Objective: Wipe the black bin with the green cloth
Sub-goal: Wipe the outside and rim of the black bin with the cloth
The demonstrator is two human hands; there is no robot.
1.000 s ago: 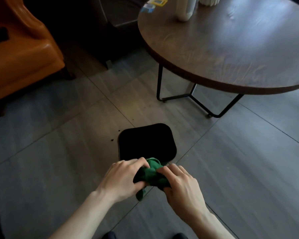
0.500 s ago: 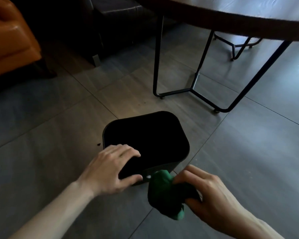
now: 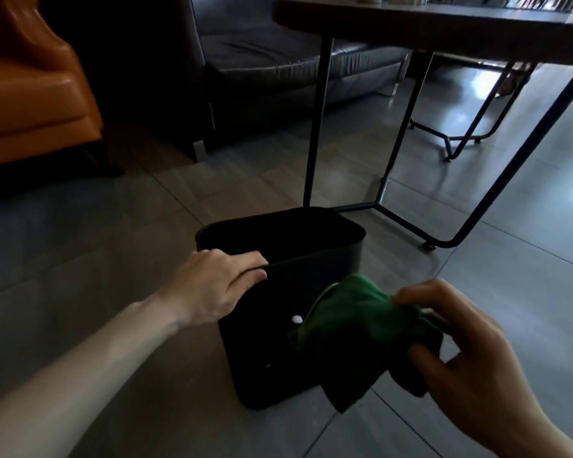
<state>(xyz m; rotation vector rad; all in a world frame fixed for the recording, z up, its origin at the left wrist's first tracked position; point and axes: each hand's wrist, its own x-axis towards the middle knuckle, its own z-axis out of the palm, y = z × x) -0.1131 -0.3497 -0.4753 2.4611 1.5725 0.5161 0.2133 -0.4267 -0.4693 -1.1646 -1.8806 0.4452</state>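
Observation:
The black bin (image 3: 265, 352) stands upright on the tiled floor at the centre, its open top facing up and its near wall facing me, with a small white spot on that wall. My left hand (image 3: 212, 285) grips the bin's near-left rim, fingers curled over the edge. My right hand (image 3: 457, 352) holds the bunched green cloth (image 3: 354, 332) at the bin's near-right side; the cloth lies against the near wall and hangs down past it.
A round wooden table (image 3: 444, 24) on thin black metal legs (image 3: 315, 127) stands just behind the bin. An orange armchair (image 3: 30, 94) sits at the left, a dark sofa (image 3: 278, 57) behind. Grey floor tiles (image 3: 526, 252) spread to the right.
The view has dropped lower and closer to the bin. My left hand left the cloth and took hold of the bin's rim. My right hand carried the cloth to the bin's near-right side.

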